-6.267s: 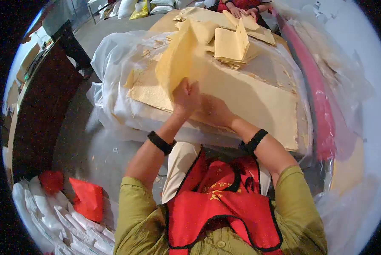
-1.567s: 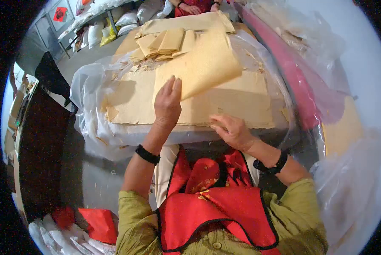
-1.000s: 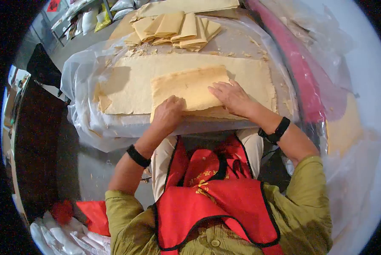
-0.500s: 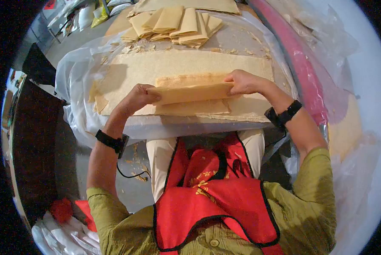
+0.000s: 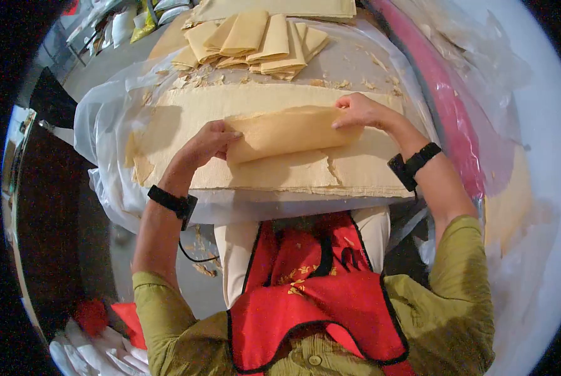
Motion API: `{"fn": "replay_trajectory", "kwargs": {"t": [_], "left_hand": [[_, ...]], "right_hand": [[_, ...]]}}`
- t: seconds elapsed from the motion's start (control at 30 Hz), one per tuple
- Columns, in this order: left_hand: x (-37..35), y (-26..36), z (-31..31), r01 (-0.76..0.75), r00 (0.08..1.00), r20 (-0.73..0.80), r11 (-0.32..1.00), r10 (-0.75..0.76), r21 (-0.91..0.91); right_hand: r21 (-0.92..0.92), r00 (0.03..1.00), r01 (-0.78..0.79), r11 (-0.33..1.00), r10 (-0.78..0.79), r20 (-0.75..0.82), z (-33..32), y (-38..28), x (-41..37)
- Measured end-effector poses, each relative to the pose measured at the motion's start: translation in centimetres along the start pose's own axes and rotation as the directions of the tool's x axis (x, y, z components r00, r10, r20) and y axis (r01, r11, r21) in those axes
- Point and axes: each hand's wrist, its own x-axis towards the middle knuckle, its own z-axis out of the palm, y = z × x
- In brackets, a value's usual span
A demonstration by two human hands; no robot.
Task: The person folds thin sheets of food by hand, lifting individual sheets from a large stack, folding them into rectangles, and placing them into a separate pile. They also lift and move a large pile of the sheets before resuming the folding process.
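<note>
Head camera, nearest first: a stack (image 5: 355, 169) of tan sheets rests on plastic wrap (image 5: 105, 113). Just above it, left hand (image 5: 208, 141) and right hand (image 5: 362, 111) pinch opposite ends of a folded sheet (image 5: 290, 131), keeping the limp fold level. Beyond lies a pile of folded pieces (image 5: 255, 41).

A folded tan sheet (image 5: 290, 133), thin and pliable, lies lengthwise atop a broad flat stack of matching sheets (image 5: 355, 172) with ragged, cracked front edges

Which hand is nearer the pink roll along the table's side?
Right. The right hand grips the end of the folded sheet nearest the pink roll; the left hand holds the opposite end, farther away.
</note>
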Motion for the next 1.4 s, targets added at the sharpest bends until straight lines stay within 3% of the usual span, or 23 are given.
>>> {"fn": "replay_trajectory", "kwargs": {"t": [0.03, 0.13, 0.27, 0.37, 0.4, 0.43, 0.47, 0.5, 0.53, 0.57, 0.6, 0.63, 0.73, 0.83, 0.93, 1.03, 1.17, 1.27, 1.37, 1.4], "left_hand": [[0.5, -0.4, -0.3, 0.003, 1.000, -0.004, 1.000, -0.003, -0.014], [2.5, -2.2, -1.4, 0.027, 1.000, 0.009, 0.999, -0.027, -0.041], [3.9, -2.8, -1.6, 0.053, 0.997, -0.061, 0.998, -0.055, -0.041], [3.7, -1.5, -0.8, 0.143, 0.976, -0.181, 0.981, -0.118, 0.134], [3.7, -1.8, -0.3, -0.024, 0.912, -0.356, 0.893, 0.204, 0.450], [3.6, -2.3, 0.4, -0.095, 0.746, -0.392, 0.669, 0.538, 0.737], [3.5, -2.6, 1.4, -0.054, 0.515, -0.280, 0.357, 0.810, 0.933], [2.6, -0.7, 3.3, -0.058, 0.580, -0.266, 0.365, 0.770, 0.929], [2.0, 0.5, 5.2, -0.088, 0.606, -0.156, 0.261, 0.780, 0.961], [1.2, 1.5, 7.2, -0.092, 0.721, -0.057, 0.177, 0.690, 0.980], [1.8, 1.4, 8.7, -0.095, 0.771, -0.013, 0.135, 0.637, 0.986], [2.1, 0.9, 9.2, -0.143, 0.781, 0.064, 0.078, 0.621, 0.987], [3.6, -1.0, 9.6, -0.208, 0.823, 0.089, 0.150, 0.562, 0.967], [4.1, -1.8, 9.5, -0.230, 0.813, 0.090, 0.174, 0.576, 0.958], [4.1, -1.7, 9.1, -0.246, 0.833, 0.101, 0.201, 0.543, 0.948], [4.5, -2.7, 9.3, -0.244, 0.831, 0.127, 0.149, 0.541, 0.958], [4.6, -3.1, 9.2, -0.231, 0.847, 0.139, 0.120, 0.513, 0.966], [4.8, -3.6, 9.2, -0.260, 0.820, 0.132, 0.159, 0.557, 0.952], [3.1, -3.1, 10.3, -0.185, 0.829, 0.045, 0.196, 0.557, 0.963], [2.0, -3.3, 10.7, -0.233, 0.807, 0.010, 0.303, 0.591, 0.924]], "right_hand": [[0.023, 1.000, 0.003, 1.000, -0.003, 0.001, -0.1, 0.1, 0.5], [-0.161, 1.000, 0.013, 0.987, -0.018, -0.025, -0.6, 0.4, 2.1], [-0.143, 1.000, -0.006, 0.990, 0.006, 0.001, -0.7, 1.5, 3.8], [-0.145, 1.000, -0.027, 0.989, 0.028, 0.005, -0.4, 1.7, 4.3], [-0.143, 0.999, -0.029, 0.989, 0.031, 0.010, -0.4, 1.7, 4.4], [-0.142, 0.999, -0.031, 0.989, 0.033, 0.014, -0.5, 1.6, 4.5], [-0.136, 1.000, -0.027, 0.990, 0.027, 0.001, -0.5, 1.8, 4.6], [-0.129, 1.000, -0.023, 0.991, 0.022, -0.011, -0.5, 2.1, 4.8], [-0.123, 1.000, -0.020, 0.992, 0.017, -0.022, -0.4, 2.5, 4.9], [-0.113, 1.000, -0.018, 0.993, 0.017, -0.016, -0.2, 2.7, 5.0], [-0.105, 1.000, -0.014, 0.994, 0.013, -0.010, -0.1, 2.9, 5.2], [-0.097, 1.000, -0.010, 0.995, 0.010, -0.007, -0.1, 2.8, 5.2], [-0.451, 0.994, 0.079, 0.889, -0.105, -0.034, 0.4, 1.8, 4.6], [-0.703, 0.917, 0.046, 0.710, -0.310, -0.253, 2.0, -0.7, 2.4], [-0.828, 0.832, 0.136, 0.544, -0.516, -0.202, 5.4, -0.1, 2.5], [-0.705, 0.924, 0.138, 0.696, -0.347, -0.162, 7.6, 0.8, 1.9], [-0.711, 0.862, 0.162, 0.685, -0.449, -0.237, 9.0, 2.4, 2.1], [-0.720, 0.865, 0.155, 0.676, -0.446, -0.232, 8.5, 2.4, 2.4], [-0.724, 0.920, 0.096, 0.683, -0.338, -0.196, 7.2, 0.7, 2.5], [-0.733, 0.950, 0.059, 0.678, -0.263, -0.167, 6.4, -0.7, 2.1]]}}
